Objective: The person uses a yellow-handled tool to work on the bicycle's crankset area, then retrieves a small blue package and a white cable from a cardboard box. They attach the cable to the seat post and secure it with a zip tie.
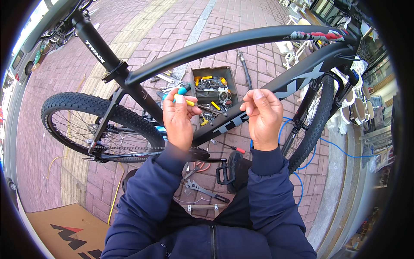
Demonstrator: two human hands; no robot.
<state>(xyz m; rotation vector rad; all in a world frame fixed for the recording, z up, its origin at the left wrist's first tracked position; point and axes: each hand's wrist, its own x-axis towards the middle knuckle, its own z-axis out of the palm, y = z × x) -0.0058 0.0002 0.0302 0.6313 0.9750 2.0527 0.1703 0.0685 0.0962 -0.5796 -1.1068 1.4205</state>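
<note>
Grey toolbox, loose tools inside, left hand — grip around yellow-handled tool, right hand — grip curled, hold unclear

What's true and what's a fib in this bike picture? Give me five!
1. The left hand holds a yellow-handled tool with a thin metal shaft. True.
2. The right hand grips the knobbly black front tyre. False: the right hand is raised, apart from the front tyre.
3. An open, dark rectangular box of tools sits on reddish brick paving. True.
4. The thin, curving hose by the front tyre is yellow. False: the hose is blue.
5. The bike's smooth frame is mostly black. True.
</note>
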